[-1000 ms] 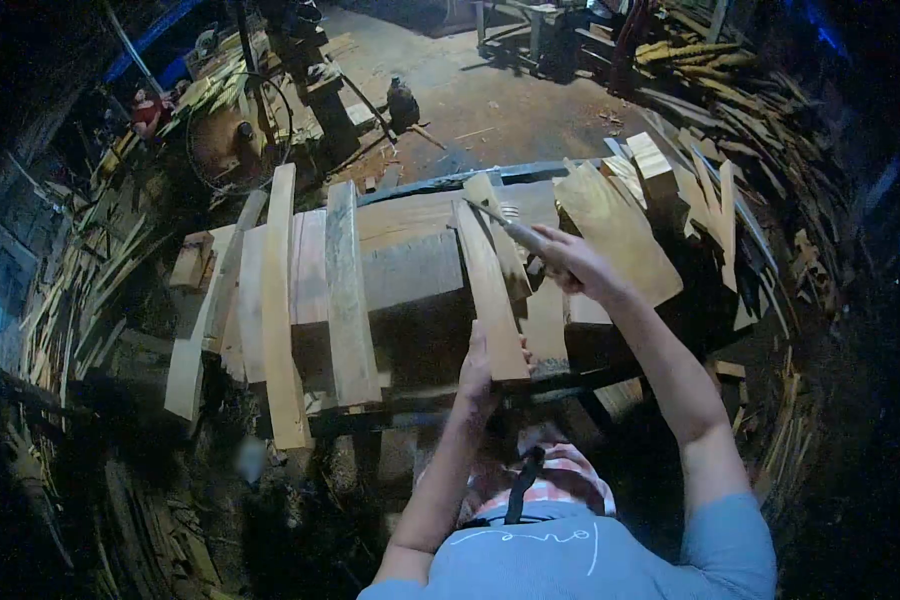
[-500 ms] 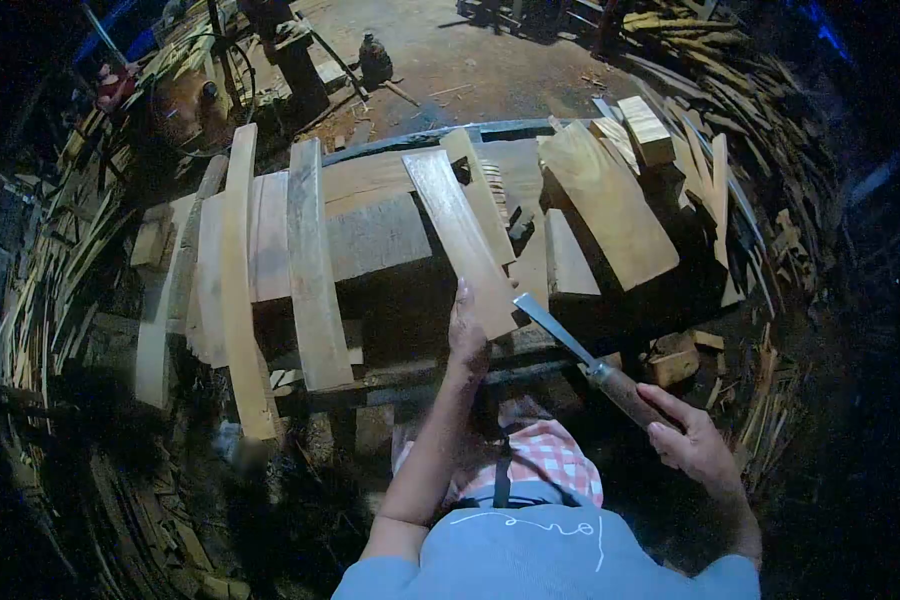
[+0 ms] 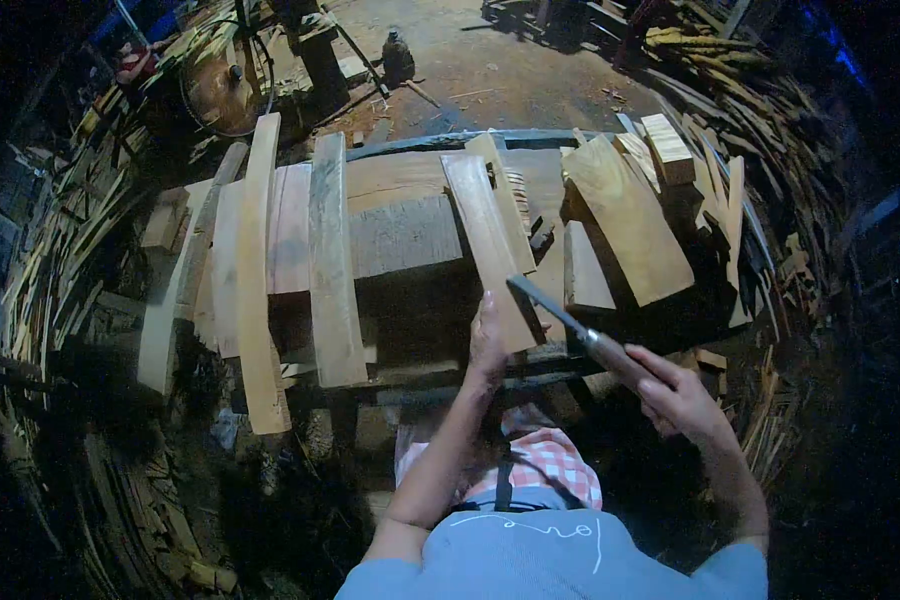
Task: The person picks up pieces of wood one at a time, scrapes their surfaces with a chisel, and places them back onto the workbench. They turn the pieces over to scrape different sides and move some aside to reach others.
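Note:
My left hand (image 3: 487, 345) presses on the near end of a narrow wooden board (image 3: 487, 240) that lies lengthwise on a workbench (image 3: 400, 235). My right hand (image 3: 676, 392) grips the wooden handle of a long flat metal file (image 3: 558, 317). The file's tip rests near the board's near right edge, close to my left hand. A second narrow board (image 3: 508, 200) lies just behind the first one.
Several curved wooden boards (image 3: 332, 265) lie across the bench's left half, and a wide plank (image 3: 630, 220) and blocks (image 3: 667, 148) sit at the right. Heaps of scrap wood (image 3: 760, 130) ring the bench. A round fan (image 3: 222, 85) stands at the far left.
My right hand swung the file from far over the board back down to my right, then brought it forward again until its tip is near the board's near end. My left hand stayed on the board.

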Tool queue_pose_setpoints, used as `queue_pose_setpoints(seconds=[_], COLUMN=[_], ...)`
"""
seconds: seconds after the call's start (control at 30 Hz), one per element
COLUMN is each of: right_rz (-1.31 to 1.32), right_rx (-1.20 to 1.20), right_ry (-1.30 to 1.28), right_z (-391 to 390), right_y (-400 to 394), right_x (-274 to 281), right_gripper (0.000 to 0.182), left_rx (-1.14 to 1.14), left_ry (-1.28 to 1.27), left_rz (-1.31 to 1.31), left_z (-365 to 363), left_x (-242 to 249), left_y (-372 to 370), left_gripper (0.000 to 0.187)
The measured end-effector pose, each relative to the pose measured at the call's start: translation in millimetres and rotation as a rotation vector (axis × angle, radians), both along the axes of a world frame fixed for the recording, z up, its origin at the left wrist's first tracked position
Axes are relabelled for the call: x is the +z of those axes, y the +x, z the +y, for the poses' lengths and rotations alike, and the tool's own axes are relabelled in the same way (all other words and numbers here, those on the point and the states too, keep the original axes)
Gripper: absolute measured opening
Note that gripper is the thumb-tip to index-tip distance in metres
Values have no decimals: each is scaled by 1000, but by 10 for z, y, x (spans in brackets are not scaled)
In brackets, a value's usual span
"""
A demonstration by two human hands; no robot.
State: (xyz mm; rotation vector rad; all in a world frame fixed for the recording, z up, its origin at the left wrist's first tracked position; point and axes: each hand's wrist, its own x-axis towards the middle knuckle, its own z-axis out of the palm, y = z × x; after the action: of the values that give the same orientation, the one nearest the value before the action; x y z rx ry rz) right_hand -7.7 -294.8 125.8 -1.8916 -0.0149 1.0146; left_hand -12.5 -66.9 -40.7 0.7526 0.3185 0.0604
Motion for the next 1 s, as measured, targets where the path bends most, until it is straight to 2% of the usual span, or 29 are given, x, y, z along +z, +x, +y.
queue_pose_setpoints(seconds=[0.07, 0.1, 0.23, 0.3, 0.37, 0.4, 0.47, 0.63, 0.8, 0.9, 1.0], right_rz=[-92, -84, -48, -119, -159, -282, -84, -232, -292, -304, -326], right_rx=[28, 26, 10, 61, 104, 168, 47, 167, 93, 49, 36], right_ry=[49, 67, 55, 69, 127, 146, 92, 122, 173, 209, 270], right_z=[94, 141, 179, 209, 332, 369, 511, 579, 1170, 1184, 855], right_y=[176, 257, 295, 438, 610, 785, 851, 1077, 1581, 1645, 1231], right_x=[-114, -119, -75, -278, -292, -480, -253, -526, -655, -840, -525], right_gripper=[46, 48, 50, 50, 50, 50, 47, 51, 51, 51, 50], left_rx=[-4, 21, 27, 44, 26, 11, -26, -13, -114, -68, -50], left_ry=[-11, 126, 120, 135, 67, -3, -26, -3, -41, 41, 81], left_rz=[-32, 9, 8, 1, -16, -33, -29, 13, -48, -116, -22], left_z=[-10, 6, 62, 19, 18, 15, 35, 39, 138, 173, 274], left_x=[-40, -23, -203, -304, -279, -252, -103, -177, -18, 152, 57], left_y=[15, -11, 9, 23, 16, 9, -28, -25, -43, -116, -88], left_gripper=[51, 48, 53, 46, 48, 49, 50, 55, 52, 47, 40])
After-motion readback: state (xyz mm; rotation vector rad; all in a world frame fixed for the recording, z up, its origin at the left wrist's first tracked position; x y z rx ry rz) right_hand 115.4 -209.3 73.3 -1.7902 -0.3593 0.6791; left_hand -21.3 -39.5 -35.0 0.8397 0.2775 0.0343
